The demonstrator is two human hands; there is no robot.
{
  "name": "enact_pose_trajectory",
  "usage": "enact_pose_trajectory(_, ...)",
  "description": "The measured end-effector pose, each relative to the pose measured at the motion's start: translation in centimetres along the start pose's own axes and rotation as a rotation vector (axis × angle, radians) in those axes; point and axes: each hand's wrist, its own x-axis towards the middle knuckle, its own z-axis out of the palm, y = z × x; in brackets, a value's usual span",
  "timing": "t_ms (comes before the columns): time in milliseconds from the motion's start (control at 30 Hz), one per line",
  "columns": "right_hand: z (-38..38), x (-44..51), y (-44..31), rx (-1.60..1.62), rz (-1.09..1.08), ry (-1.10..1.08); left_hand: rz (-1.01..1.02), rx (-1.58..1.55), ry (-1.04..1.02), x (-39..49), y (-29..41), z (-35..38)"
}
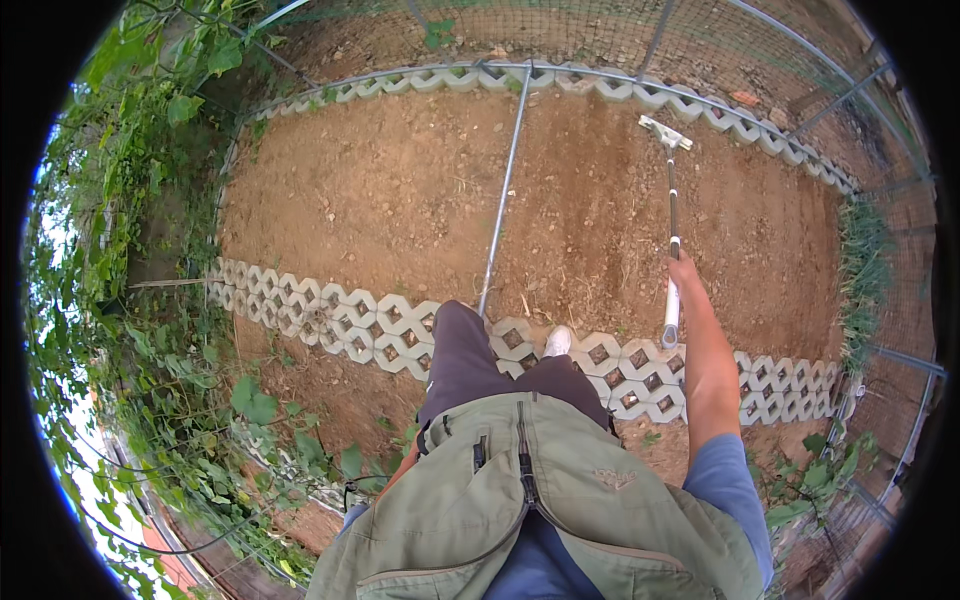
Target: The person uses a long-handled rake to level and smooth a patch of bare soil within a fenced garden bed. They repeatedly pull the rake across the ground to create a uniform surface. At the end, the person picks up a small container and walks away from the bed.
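Observation:
My right hand (681, 271) grips the white and dark telescopic handle of a long tool (673, 214). The tool reaches away from me across a bed of bare brown soil (367, 187). Its wide white head (665, 133), like that of a window squeegee, is close to the far row of concrete blocks; whether it touches the soil cannot be told. The handle's grey looped end hangs over the near paving blocks. My left hand is out of view; only a bit of the left forearm (400, 472) shows beside my green vest (465, 487).
A metal pole (507, 176) crosses the bed from the far frame to near my knee. Openwork concrete blocks (390, 330) pave the strip at my feet. Leafy vines (120, 225) crowd the left; netting (570, 37) and green shoots (862, 277) border the far and right sides.

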Motion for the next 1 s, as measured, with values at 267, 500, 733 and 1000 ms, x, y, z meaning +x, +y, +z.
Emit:
enact_pose_trajectory(267, 3.5, -1.4, 2.0, -0.169, -0.038, 0.118, -0.059, -0.02, -0.03, 2.0, -5.9, -6.1)
enact_pose_trajectory(500, 16.5, -2.7, -1.4, -0.028, 0.008, 0.198, -0.081, -0.176, -0.074, 4.7, -15.2, -12.7)
enact_pose_trajectory(733, 36.3, -4.8, -8.5, -0.044, 0.042, 0.281, -0.046, -0.263, -0.13, 11.1, -24.7, -26.0)
enact_pose_trajectory(1000, 53.9, -15.8, -11.8, -0.001, 0.142, 0.196, -0.023, -0.231, -0.168, 15.1, -31.3, -38.3)
